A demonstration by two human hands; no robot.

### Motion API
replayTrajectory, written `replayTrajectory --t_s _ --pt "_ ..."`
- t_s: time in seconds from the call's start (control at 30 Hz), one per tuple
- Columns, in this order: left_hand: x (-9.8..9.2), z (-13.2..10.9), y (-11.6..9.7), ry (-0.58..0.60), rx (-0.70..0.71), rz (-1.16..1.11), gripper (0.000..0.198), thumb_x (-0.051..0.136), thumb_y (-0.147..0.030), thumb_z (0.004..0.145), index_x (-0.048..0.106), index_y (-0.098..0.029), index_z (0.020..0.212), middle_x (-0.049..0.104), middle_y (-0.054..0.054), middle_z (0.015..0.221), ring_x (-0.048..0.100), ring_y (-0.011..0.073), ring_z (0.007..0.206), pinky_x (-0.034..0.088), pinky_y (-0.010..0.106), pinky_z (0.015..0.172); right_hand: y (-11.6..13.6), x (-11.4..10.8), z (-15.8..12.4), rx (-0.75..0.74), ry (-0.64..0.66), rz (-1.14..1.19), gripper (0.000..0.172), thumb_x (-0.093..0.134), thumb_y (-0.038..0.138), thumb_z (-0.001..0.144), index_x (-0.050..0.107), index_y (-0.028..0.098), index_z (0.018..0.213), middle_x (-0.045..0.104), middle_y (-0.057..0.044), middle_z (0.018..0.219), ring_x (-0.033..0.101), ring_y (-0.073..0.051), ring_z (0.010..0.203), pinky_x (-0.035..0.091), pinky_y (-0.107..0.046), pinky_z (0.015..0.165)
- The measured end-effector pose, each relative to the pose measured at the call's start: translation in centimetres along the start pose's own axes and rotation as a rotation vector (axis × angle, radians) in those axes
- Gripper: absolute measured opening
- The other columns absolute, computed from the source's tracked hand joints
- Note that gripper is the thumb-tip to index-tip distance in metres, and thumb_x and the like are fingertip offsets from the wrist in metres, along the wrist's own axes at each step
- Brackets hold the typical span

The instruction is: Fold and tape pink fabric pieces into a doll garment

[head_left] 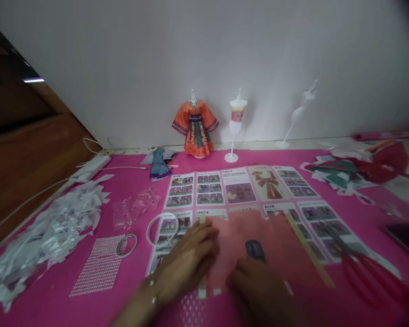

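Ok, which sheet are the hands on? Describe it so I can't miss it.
On the pink mat lies a printed instruction sheet. Over its near half, under the left hand and right hand, is the salmon paper: plain, unprinted, a tan strip along its right edge.

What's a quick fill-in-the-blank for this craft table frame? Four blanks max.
1. The mini mannequin in the orange robe stands ___ of the one with only a bodice wrap.
2. The scissors beside the right hand have ___ handles.
3. The white paper scraps are heaped on a ___ mat.
4. The left hand lies palm ___ on the salmon sheet.
Missing words: left; red; pink; down.
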State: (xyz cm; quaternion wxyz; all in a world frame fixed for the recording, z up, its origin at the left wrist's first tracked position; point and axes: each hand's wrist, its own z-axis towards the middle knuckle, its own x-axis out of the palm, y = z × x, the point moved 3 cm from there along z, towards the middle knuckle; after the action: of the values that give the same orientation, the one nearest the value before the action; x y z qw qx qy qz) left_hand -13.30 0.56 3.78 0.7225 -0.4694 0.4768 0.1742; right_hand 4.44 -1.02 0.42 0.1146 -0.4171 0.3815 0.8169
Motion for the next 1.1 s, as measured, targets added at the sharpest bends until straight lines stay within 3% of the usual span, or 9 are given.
replayTrajectory --t_s 0.17,0.27,0.33,0.47,0.67,0.83,1.1 --pt "-1.5 -0.4 -0.1 0.035 -0.072 -0.020 0.018 0.044 -0.016 0.093 0.062 -0.021 0.093 0.060 0.007 0.123 0.049 0.0225 0.123 0.044 0.041 0.102 1.4 1.3 1.3 -0.049 0.008 -0.026 0.014 0.066 0.008 0.070 0.059 0.020 0.067 0.061 0.001 0.068 0.053 -0.014 0.063 0.030 -0.026 0.058" --pt "-1.6 -0.9 0.3 0.071 -0.115 0.061 0.019 0.052 -0.015 0.088 0.061 -0.023 0.102 0.051 0.007 0.138 0.038 0.0261 0.134 0.034 0.050 0.110 1.9 3.0 1.8 -0.100 -0.025 -0.073 0.016 0.066 0.008 0.067 0.057 0.020 0.062 0.058 0.002 0.063 0.051 -0.014 0.059 0.027 -0.028 0.056" --pt "-1.3 -1.2 0.9 0.078 -0.137 0.108 0.032 0.059 -0.014 0.081 0.058 -0.023 0.112 0.039 0.007 0.149 0.025 0.0289 0.141 0.027 0.054 0.113 2.0 3.9 2.0 -0.080 -0.062 -0.105 0.018 0.067 0.009 0.065 0.054 0.020 0.057 0.057 0.002 0.060 0.049 -0.014 0.057 0.025 -0.029 0.056" --pt "-0.3 -1.8 1.8 0.102 -0.189 0.153 0.044 0.070 -0.023 0.074 0.055 -0.020 0.116 0.028 0.010 0.154 0.008 0.0325 0.144 0.023 0.058 0.113 2.3 4.6 2.2 -0.071 -0.028 -0.140 0.017 0.068 0.013 0.065 0.054 0.020 0.059 0.057 0.002 0.061 0.050 -0.015 0.057 0.024 -0.030 0.056" --pt "0.1 -1.8 1.9 0.099 -0.204 0.145 0.044 0.073 -0.028 0.070 0.056 -0.019 0.109 0.025 0.014 0.155 0.005 0.0337 0.143 0.021 0.058 0.114 2.6 4.4 2.2 -0.105 -0.024 -0.208 0.013 0.065 0.017 0.070 0.053 0.020 0.065 0.059 0.001 0.063 0.050 -0.016 0.058 0.023 -0.030 0.055" --pt "0.3 -1.7 2.1 0.095 -0.226 0.108 0.044 0.075 -0.029 0.069 0.055 -0.018 0.107 0.027 0.014 0.154 0.005 0.0334 0.143 0.018 0.058 0.115 2.6 5.1 1.9 -0.049 -0.152 -0.217 0.013 0.055 0.012 0.070 0.052 0.020 0.062 0.055 0.000 0.057 0.047 -0.016 0.054 0.022 -0.031 0.055" --pt "0.2 -1.5 1.9 0.114 -0.238 0.110 0.044 0.074 -0.027 0.070 0.056 -0.017 0.108 0.025 0.016 0.154 0.006 0.0344 0.143 0.017 0.059 0.114 2.4 5.0 1.8 -0.094 0.005 -0.206 0.009 0.057 0.012 0.071 0.054 0.020 0.067 0.060 -0.001 0.064 0.052 -0.016 0.059 0.024 -0.030 0.055"
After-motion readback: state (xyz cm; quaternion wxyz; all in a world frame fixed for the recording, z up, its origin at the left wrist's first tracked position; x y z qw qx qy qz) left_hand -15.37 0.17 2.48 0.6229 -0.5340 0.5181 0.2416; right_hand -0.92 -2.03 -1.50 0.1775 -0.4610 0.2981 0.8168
